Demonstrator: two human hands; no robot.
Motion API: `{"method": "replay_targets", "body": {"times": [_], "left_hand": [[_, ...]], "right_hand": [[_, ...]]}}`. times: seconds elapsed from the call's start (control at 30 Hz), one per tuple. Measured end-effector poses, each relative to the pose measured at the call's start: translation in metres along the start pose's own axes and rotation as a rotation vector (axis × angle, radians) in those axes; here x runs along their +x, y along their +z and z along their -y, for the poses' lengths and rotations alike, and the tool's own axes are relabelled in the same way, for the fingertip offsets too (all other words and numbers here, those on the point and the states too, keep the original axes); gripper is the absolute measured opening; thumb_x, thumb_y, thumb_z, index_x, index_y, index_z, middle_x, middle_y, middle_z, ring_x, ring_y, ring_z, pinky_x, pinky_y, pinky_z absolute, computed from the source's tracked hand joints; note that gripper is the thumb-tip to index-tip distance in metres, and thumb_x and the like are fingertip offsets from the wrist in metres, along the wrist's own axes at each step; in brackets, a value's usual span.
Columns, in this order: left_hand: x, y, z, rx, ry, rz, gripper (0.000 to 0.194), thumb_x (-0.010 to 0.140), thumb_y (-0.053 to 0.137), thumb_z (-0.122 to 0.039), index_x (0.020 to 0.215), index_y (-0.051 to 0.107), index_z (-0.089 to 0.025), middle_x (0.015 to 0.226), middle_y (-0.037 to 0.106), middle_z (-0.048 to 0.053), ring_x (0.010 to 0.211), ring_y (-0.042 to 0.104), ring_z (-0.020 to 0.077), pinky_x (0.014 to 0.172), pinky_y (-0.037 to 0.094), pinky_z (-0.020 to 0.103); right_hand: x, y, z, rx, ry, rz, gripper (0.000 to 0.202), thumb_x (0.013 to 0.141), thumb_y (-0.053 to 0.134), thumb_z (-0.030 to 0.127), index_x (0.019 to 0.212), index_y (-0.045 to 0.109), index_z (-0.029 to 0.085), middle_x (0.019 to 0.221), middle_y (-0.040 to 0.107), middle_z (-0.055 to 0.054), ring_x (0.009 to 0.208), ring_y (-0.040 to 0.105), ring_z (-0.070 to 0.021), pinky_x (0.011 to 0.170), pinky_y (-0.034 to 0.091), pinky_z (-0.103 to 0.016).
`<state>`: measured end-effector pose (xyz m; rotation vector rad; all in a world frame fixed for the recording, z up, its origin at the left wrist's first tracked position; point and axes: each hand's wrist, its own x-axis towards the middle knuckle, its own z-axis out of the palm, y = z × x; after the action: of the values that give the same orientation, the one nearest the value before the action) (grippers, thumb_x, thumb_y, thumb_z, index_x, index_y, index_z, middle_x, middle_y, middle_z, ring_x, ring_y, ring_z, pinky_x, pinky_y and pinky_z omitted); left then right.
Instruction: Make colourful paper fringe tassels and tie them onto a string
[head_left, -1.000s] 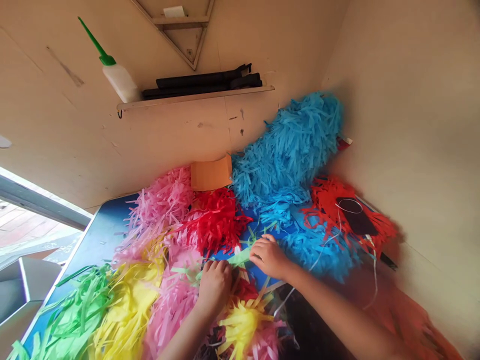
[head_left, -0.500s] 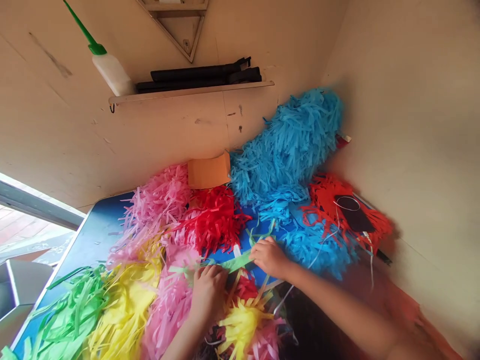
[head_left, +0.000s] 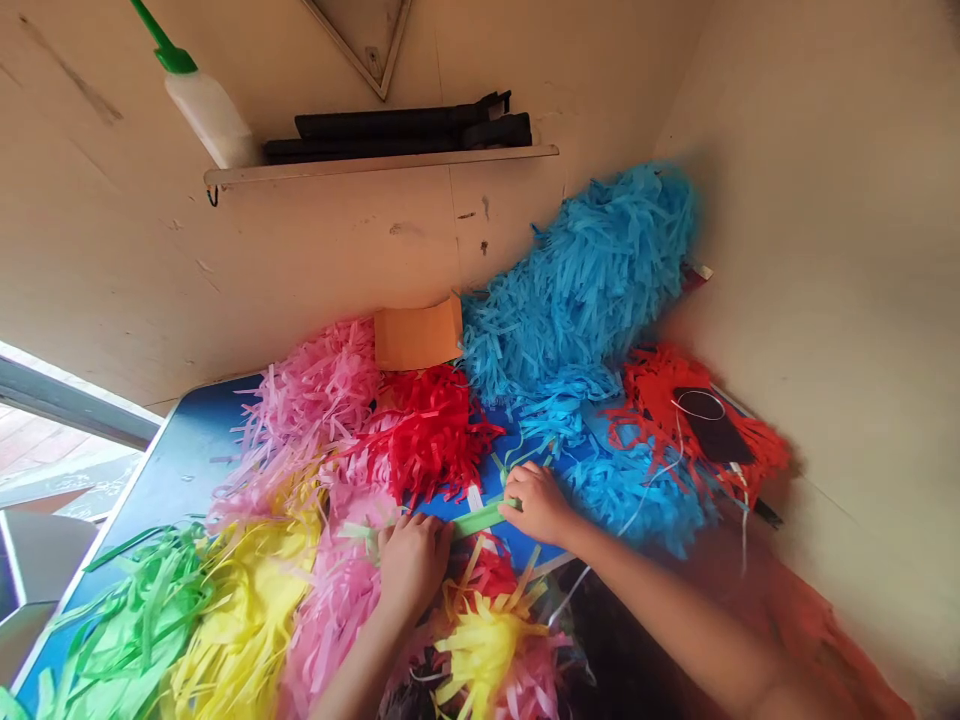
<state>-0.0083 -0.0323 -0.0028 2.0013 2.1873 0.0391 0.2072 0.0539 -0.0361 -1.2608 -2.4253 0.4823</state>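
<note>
A light green paper strip (head_left: 478, 520) is stretched between my two hands over the blue table (head_left: 187, 440). My left hand (head_left: 414, 555) is closed on its left part, and fringed ends stick out beyond the fingers. Curled fingers of my right hand (head_left: 536, 503) grip the other end, where thin green strands rise behind. Red fringed paper (head_left: 431, 440) lies just beyond the strip. Pink fringe (head_left: 337, 590) is beside my left hand, and blue fringe (head_left: 637, 495) is to the right of my right hand. Below the strip sits a yellow fringed tuft (head_left: 484, 645).
Green (head_left: 142, 610) and yellow (head_left: 251, 590) fringe heaps lie at left. A large blue fringed bundle (head_left: 592, 270) leans at the wall near an orange card (head_left: 418, 335). A phone (head_left: 712, 425) with a white cable rests on orange-red fringe. A glue bottle (head_left: 210, 115) stands on a shelf (head_left: 390, 162).
The view has shifted slightly, with the shelf now higher in the picture. The green strip looks narrower between my hands, which have moved only a little and still hold it.
</note>
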Motion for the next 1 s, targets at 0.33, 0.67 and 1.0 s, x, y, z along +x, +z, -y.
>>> {"method": "replay_targets", "body": {"times": [0.33,0.67,1.0], "left_hand": [[0.003,0.002,0.003,0.034,0.027,-0.017,0.037,0.097,0.046,-0.037,0.076,0.071,-0.020,0.084,0.073,0.007,0.092,0.065,0.0280,0.078,0.038,0.040],[0.003,-0.004,0.003,0.091,0.504,-0.032,0.019,0.095,0.053,-0.019,0.103,0.069,-0.027,0.102,0.071,0.001,0.101,0.060,0.0219,0.099,0.037,0.039],[0.006,-0.007,-0.012,0.141,0.491,-0.142,0.027,0.097,0.048,-0.031,0.086,0.069,-0.018,0.086,0.070,0.008,0.086,0.063,0.0262,0.093,0.038,0.049]], "right_hand": [[0.002,0.003,-0.001,-0.023,0.005,-0.001,0.015,0.077,0.074,0.024,0.065,0.065,0.020,0.083,0.067,0.000,0.089,0.055,-0.0197,0.075,0.034,-0.032],[-0.008,-0.010,0.008,-0.142,-0.360,-0.045,0.006,0.089,0.062,0.018,0.089,0.066,0.023,0.108,0.069,-0.004,0.111,0.053,-0.0242,0.100,0.028,-0.046],[0.011,-0.004,0.006,-0.060,-0.428,-0.095,0.012,0.088,0.063,0.019,0.076,0.066,0.021,0.096,0.074,0.001,0.106,0.057,-0.0200,0.106,0.024,-0.046]]}}
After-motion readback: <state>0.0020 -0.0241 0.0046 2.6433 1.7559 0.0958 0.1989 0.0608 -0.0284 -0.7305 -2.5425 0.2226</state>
